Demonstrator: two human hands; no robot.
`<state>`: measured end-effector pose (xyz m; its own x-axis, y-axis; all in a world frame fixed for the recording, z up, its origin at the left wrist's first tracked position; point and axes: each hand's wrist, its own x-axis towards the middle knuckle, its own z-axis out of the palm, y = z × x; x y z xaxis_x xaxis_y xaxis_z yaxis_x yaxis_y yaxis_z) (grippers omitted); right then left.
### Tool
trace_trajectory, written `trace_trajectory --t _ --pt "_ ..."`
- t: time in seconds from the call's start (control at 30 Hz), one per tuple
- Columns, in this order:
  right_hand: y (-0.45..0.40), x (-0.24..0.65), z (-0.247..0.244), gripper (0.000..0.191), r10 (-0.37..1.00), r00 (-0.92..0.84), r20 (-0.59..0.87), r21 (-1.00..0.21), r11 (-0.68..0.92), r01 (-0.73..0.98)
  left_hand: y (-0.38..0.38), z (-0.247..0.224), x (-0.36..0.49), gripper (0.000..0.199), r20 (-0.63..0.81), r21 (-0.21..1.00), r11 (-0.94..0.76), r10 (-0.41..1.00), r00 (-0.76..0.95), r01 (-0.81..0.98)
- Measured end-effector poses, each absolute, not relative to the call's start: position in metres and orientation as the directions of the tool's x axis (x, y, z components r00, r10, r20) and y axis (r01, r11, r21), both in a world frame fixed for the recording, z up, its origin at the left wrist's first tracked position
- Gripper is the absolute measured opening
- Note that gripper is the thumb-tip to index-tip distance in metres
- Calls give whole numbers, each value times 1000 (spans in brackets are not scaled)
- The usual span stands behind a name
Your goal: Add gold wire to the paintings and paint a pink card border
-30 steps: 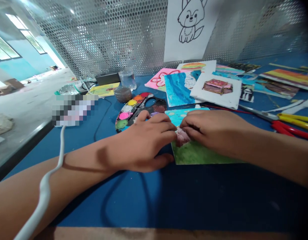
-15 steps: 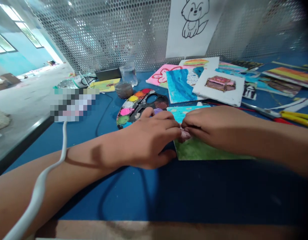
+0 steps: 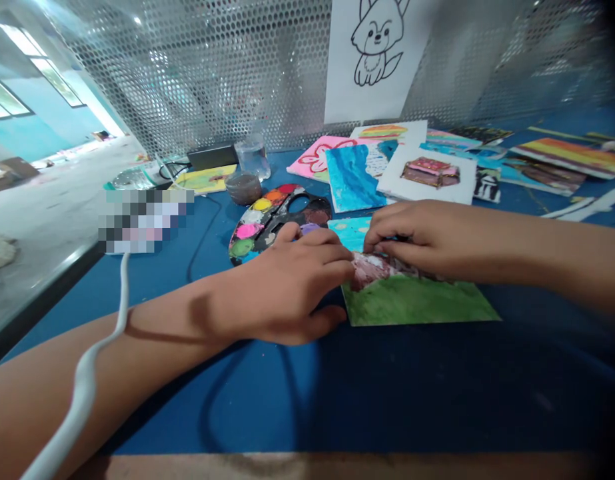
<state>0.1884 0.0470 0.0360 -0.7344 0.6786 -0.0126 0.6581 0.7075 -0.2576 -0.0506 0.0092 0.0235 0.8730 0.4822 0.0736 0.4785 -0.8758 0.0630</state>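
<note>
On the blue tabletop (image 3: 412, 393), directly in front of the person, lies a flat rectangular painted panel (image 3: 417, 303). Its near green band looks fully covered. Beyond that, a mottled pink-brown mound with a whitish patch appears to be the part in progress; the far light-blue strip already carries pale dabs.

The left hand (image 3: 292, 287) rests at the panel's left edge, thumb spread from loosely bent fingers, gripping nothing visible. The right hand (image 3: 412, 237) curls over the panel with fingertips drawn together; whether they pinch anything is hidden, as is how much remains unpainted underneath.

Farther back sit a black oval palette with coloured paints (image 3: 282, 217) and a cup of murky brown liquid (image 3: 244, 190).
</note>
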Motion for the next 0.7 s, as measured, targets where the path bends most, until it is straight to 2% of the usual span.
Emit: trace_trajectory --t 0.13,0.27,0.53,0.7 --pt "51 188 35 31 625 -780 21 -185 770 611 10 24 -51 29 77 85 -874 485 871 479" --pt "55 189 33 31 585 -810 36 -167 803 572 12 24 -50 28 64 98 -875 481 874 474" --pt "54 184 32 23 554 -832 8 -80 830 552 14 23 -50 29 100 3 -893 449 888 451" --pt "53 182 34 20 531 -847 40 -59 847 528 15 24 -48 30 87 9 -903 429 899 430"
